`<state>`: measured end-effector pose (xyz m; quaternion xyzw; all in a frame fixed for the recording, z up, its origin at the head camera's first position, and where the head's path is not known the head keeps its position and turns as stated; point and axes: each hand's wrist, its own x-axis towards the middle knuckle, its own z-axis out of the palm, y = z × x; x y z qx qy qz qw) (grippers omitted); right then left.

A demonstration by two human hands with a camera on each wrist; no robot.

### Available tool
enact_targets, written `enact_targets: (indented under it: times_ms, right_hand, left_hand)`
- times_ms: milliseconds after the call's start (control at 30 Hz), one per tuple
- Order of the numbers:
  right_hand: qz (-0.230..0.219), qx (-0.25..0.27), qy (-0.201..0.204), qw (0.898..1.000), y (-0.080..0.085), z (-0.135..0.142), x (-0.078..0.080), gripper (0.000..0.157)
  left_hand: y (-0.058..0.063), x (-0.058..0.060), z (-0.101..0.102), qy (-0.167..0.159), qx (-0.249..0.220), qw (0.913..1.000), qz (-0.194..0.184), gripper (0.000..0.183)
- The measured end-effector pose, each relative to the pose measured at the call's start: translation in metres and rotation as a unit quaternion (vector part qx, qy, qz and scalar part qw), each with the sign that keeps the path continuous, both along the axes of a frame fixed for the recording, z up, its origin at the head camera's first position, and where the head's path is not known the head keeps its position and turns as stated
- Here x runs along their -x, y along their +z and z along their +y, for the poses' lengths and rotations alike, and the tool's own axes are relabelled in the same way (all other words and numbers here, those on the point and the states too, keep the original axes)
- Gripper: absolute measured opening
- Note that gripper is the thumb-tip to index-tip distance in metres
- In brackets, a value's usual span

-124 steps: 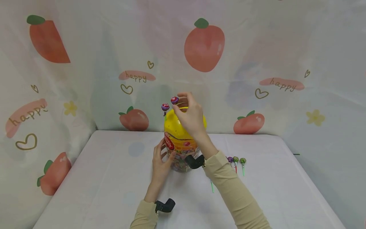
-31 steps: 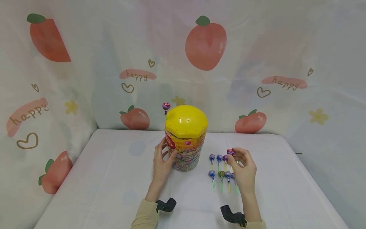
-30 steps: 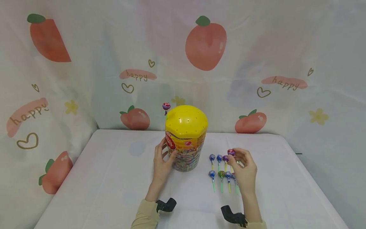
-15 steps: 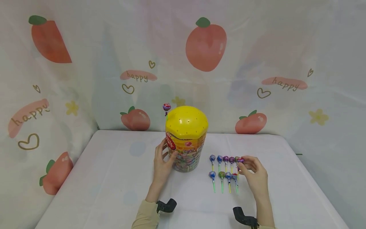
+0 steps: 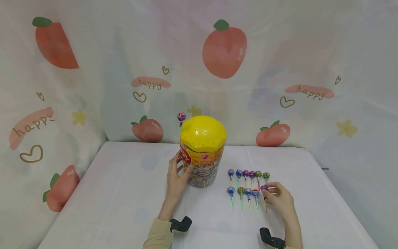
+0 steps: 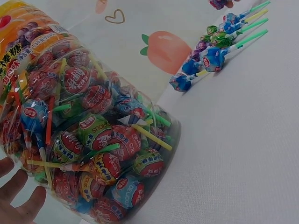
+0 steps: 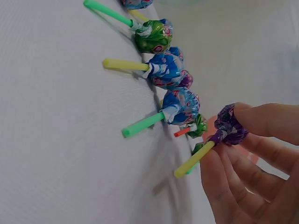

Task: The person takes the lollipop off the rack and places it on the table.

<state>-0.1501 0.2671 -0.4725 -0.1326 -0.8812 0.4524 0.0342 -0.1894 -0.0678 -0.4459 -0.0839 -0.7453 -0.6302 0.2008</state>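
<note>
In the head view my left hand (image 5: 177, 176) grips the lower left side of a big clear jar (image 5: 202, 169) with a yellow lid (image 5: 203, 133). Wrapped lollipops fill the jar, seen through its wall in the left wrist view. My right hand (image 5: 281, 200) pinches a purple-wrapped lollipop (image 7: 230, 128) by its head, with thumb and fingers. Its yellow stick (image 7: 194, 160) points toward me, close over the table at the right end of the nearer lollipop row. Two rows of lollipops lie right of the jar, such as a blue one (image 5: 230, 190) and a green one (image 5: 266, 175).
A single purple-red lollipop (image 5: 181, 117) stands up behind the jar's left edge. White cloth covers the table (image 5: 124, 193). A backdrop (image 5: 264, 52) printed with peaches hangs behind and at the sides.
My right hand came from over the jar lid to the lollipop rows, carrying the purple lollipop, then moved right and nearer to the end of the near row. The left hand stayed on the jar.
</note>
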Motion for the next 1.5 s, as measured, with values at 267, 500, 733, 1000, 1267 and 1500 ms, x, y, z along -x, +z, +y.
enact_targets:
  times_ms: [267,500,733,1000,1267,1500]
  right_hand:
    - [-0.023,-0.027,-0.019,0.999,-0.010,0.000,0.001,0.035]
    - [-0.020,-0.041,-0.033,0.998,-0.016,-0.001,0.003,0.032]
    - [-0.014,-0.069,-0.037,0.997,-0.020,-0.001,0.003,0.032]
    - [-0.016,-0.088,-0.038,0.995,-0.022,-0.001,0.004,0.034]
    - [-0.019,-0.085,-0.045,0.995,-0.015,-0.001,0.002,0.037]
    - [0.005,-0.104,-0.081,0.991,-0.004,-0.008,0.003,0.036]
  left_hand:
    - [-0.022,0.013,-0.001,0.008,-0.004,1.0000,-0.002,0.067]
    - [-0.002,0.001,0.000,0.000,-0.006,1.0000,0.003,0.065]
    - [0.001,-0.001,0.000,-0.002,-0.003,1.0000,0.002,0.064]
    - [0.002,-0.001,0.000,-0.001,-0.002,1.0000,0.006,0.064]
    - [-0.017,0.012,0.001,0.003,-0.001,1.0000,0.000,0.067]
    - [-0.036,0.022,-0.001,0.011,0.001,0.9999,0.006,0.068]
